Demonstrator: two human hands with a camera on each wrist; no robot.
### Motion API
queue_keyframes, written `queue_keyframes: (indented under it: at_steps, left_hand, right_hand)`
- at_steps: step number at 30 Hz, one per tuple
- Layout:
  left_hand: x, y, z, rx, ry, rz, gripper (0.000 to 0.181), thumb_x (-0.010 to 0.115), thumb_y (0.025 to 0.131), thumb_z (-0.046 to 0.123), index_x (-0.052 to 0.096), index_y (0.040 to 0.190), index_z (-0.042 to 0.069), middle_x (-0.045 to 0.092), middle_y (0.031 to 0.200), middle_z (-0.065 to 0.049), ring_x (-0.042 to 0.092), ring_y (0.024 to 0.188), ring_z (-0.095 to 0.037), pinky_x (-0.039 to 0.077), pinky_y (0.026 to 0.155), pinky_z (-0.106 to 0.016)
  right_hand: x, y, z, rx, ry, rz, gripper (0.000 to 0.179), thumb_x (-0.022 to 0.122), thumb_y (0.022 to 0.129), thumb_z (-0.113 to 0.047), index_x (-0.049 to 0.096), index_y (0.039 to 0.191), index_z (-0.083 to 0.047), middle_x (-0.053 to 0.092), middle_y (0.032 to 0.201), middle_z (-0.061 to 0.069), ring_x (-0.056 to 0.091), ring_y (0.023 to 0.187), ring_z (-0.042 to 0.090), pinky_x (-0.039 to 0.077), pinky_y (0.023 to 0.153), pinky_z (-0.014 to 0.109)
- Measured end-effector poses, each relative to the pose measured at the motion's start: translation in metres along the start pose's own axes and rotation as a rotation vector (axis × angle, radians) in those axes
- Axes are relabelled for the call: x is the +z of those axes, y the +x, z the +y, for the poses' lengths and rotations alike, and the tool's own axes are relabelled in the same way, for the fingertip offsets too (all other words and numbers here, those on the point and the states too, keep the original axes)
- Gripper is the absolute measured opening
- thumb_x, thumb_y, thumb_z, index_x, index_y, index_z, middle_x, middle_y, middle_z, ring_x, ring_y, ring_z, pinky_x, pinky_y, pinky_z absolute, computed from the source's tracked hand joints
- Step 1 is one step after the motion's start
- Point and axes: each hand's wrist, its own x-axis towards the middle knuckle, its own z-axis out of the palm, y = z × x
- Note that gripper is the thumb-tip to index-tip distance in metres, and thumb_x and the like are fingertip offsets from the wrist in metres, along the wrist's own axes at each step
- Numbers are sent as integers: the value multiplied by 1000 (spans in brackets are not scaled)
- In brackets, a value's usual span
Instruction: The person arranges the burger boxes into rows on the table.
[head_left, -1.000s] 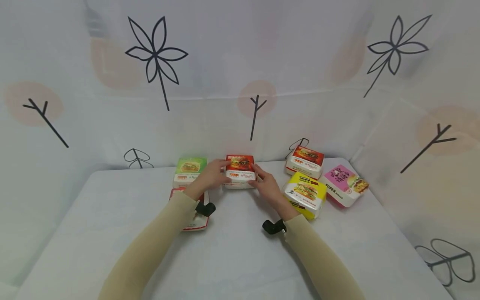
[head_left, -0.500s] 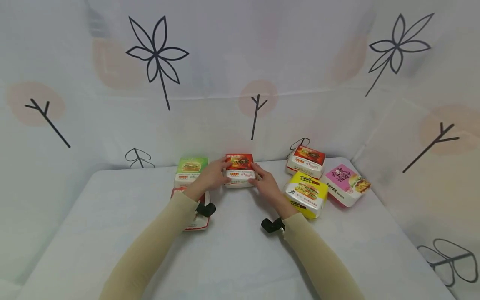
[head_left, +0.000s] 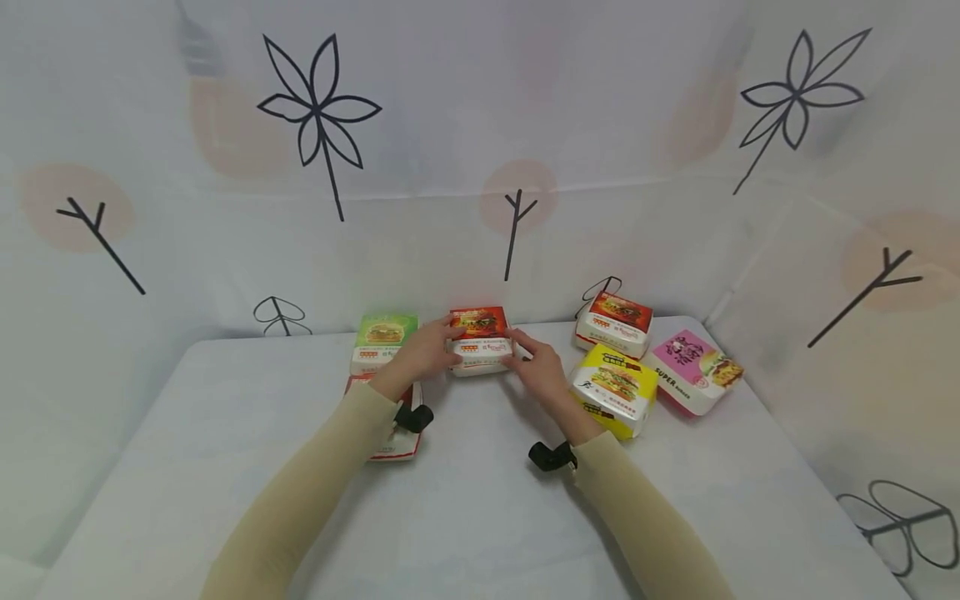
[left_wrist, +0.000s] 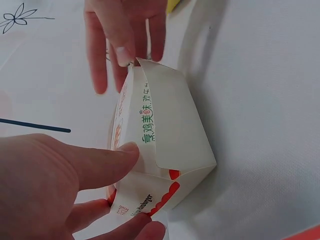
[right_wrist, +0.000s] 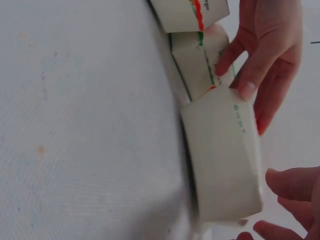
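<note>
A red-and-white burger box (head_left: 480, 342) stands at the back middle of the white table. My left hand (head_left: 425, 354) grips its left end, thumb on the front wall and fingers around the corner, as the left wrist view shows. My right hand (head_left: 542, 373) is at the box's right end with fingers spread; in the right wrist view its thumb (right_wrist: 290, 182) shows a small gap from the box (right_wrist: 225, 160). Just left of my left hand stands a green-and-white burger box (head_left: 384, 342). A red-and-white box (head_left: 393, 450) lies before it, partly hidden by my left wrist.
On the right are another red-and-white burger box (head_left: 615, 323), a yellow-and-white one (head_left: 615, 387) beside my right wrist, and a pink-and-white one (head_left: 693, 371). A patterned white cloth (head_left: 420, 242) hangs behind the table (head_left: 465, 517).
The middle box has turned slightly, its right end shifting a little. My right hand has moved slightly right with it; my left hand stays at the left end.
</note>
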Motion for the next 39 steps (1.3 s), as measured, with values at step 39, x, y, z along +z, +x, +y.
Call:
queue_keyframes:
  at_steps: [39]
  left_hand:
    - [5,6,4,-26,84,-2,60,70,94,28,48,150,19,26,163,-7,32,145,-31,34,113,-46]
  right_hand:
    - [-172,-94,47,34,-192,158,59,61,100,-33,43,152,-11,40,152,25,50,127,47,48,72,7]
